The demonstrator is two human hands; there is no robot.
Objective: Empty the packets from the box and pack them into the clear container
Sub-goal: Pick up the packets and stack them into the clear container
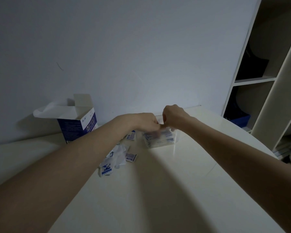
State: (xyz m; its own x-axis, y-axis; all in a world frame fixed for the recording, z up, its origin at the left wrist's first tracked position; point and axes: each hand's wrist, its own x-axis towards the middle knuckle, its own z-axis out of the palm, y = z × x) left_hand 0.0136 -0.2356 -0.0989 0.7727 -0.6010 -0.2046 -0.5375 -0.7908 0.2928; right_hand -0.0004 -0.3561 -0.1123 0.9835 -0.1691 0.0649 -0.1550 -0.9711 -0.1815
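So this looks like the packing stage, with the emptying part pretty much done: the blue and white box point(77, 122) stands open at the back left of the table point(200, 165), flaps up, with a white liner bag point(47, 110) sticking out of the top, and I can't see whether anything is left inside it. Both hands are together right over the clear container point(160, 138), which sits in the middle of the table and already holds a stack of packets point(158, 136) that fills a good part of it. The left hand point(144, 122) and the right hand point(174, 116) meet fingertip to fingertip just above the stack. They look curled into a pinch, probably on a packet or a small bunch of them, but it's blurry there and I honestly can't tell what they're gripping, if anything. A handful of loose packets point(131, 157) still lies on the table to the left of the container, some half hidden under the left forearm, mixed with a crumpled white wrapper point(120, 153). My guess for the next move: settle whatever is between the fingers flat onto the stack, then reach back left for the loose ones, keeping them lined up so they all fit.
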